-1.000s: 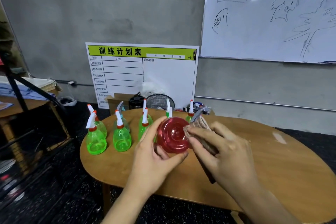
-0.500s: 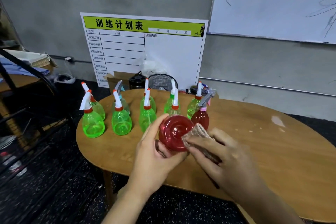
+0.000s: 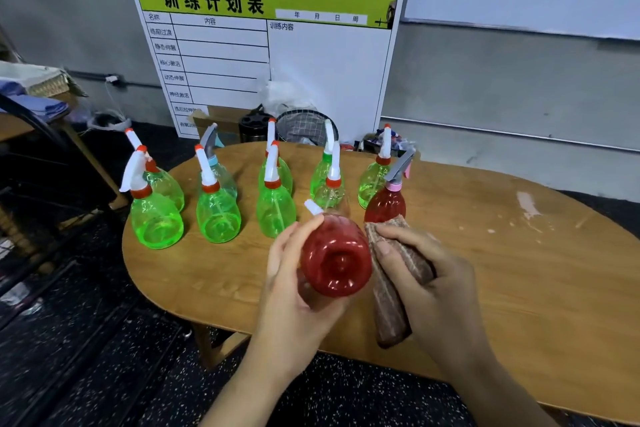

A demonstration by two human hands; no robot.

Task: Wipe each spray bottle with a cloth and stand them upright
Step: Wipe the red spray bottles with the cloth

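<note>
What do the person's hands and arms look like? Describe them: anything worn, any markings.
Both the left hand and the right hand are bare: no gloves, rings, watch or bracelets show. The forearms are uncovered to the frame's lower edge, so no sleeve is in view. No tattoos or markings show. Fingernails look short and unpainted.

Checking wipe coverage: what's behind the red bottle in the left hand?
Behind the held red bottle stand a clear bottle and green bottles. Their lower parts are partly covered.
</note>
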